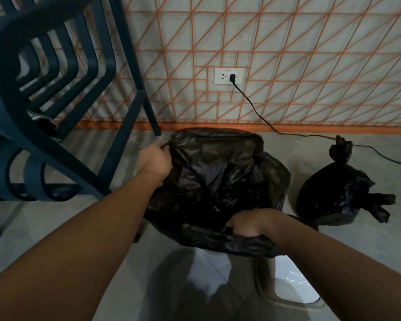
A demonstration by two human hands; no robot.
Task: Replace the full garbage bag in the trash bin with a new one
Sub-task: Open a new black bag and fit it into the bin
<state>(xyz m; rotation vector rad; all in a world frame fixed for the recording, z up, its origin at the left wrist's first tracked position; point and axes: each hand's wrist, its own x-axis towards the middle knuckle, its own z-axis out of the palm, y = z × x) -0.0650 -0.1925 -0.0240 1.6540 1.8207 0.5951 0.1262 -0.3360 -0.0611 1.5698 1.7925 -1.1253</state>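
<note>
A new black garbage bag (218, 172) is spread open over the trash bin in the middle of the floor; the bag hides the bin almost fully. My left hand (154, 161) grips the bag's far left edge. My right hand (245, 224) is closed on the bag's near edge, which is rolled down in front. The full garbage bag (338, 193), black and tied in a knot at the top, lies on the floor to the right of the bin, apart from both hands.
A dark blue slatted chair (44, 93) stands at the left, one leg close to the bin's far left corner. A black cable (264, 117) runs from the wall socket (228, 76) along the floor behind the bags. A white object (294, 283) sits at the near right.
</note>
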